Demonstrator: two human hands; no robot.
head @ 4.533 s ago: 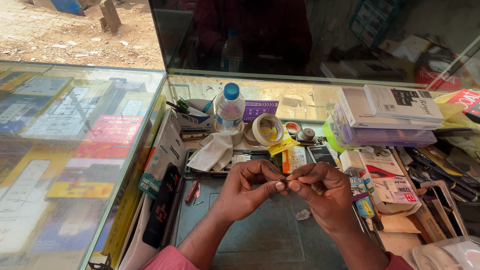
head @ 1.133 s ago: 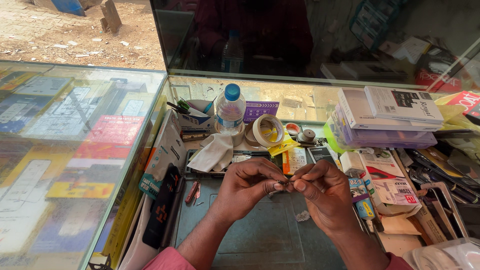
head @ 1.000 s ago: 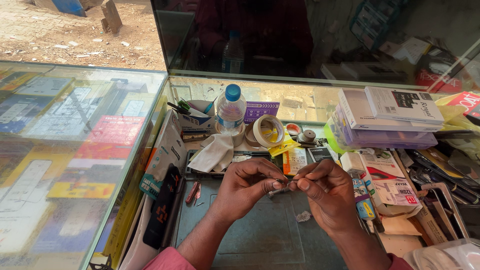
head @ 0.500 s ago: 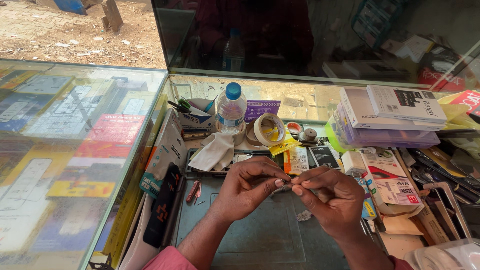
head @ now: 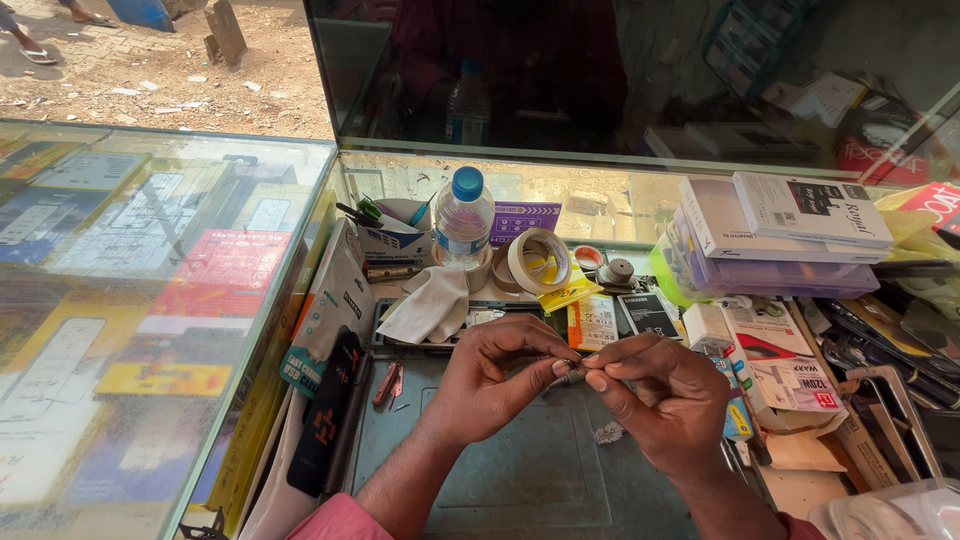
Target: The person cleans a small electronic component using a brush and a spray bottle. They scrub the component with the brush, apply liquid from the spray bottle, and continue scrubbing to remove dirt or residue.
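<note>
My left hand (head: 495,385) and my right hand (head: 660,400) meet above a dark green work mat (head: 520,480). Both pinch one very small grey part (head: 570,375) between thumb and fingertips; its shape is too small to make out. A crumpled scrap of clear film (head: 607,433) lies on the mat just below my right hand. Pink sleeves show at the bottom edge.
Behind the hands stand a water bottle with a blue cap (head: 464,220), a roll of tape (head: 538,262), a white cloth (head: 428,305) and flat battery packs (head: 592,320). Stacked boxes (head: 770,235) crowd the right. A glass display counter (head: 150,290) fills the left.
My right hand has turned and drawn slightly to the right while both hands keep pinching the small part. The things on the bench have not moved.
</note>
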